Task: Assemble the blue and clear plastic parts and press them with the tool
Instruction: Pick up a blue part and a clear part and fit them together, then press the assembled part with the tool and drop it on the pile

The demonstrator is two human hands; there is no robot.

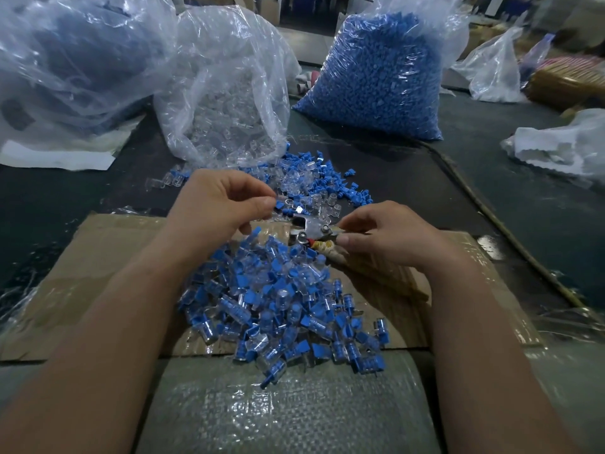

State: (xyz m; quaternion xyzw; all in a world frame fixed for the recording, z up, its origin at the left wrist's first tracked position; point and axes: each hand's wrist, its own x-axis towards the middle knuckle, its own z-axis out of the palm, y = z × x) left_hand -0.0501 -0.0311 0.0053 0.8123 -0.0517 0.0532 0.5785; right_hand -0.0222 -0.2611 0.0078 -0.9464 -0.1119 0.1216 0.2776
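A dark grey-green tabletop (491, 165) spreads under dim, even light, with a flattened sheet of brown cardboard (98, 257) lying along its near edge, crumpled white plastic bags (556, 149) heaped toward its right edge, and cardboard boxes (266, 9) standing blurred in the shadowy room beyond its far edge.

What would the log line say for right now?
left hand: pinches small blue part | right hand: grips press tool | assembled parts pile: on cardboard

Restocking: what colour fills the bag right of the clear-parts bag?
Blue pieces; head view shows it.
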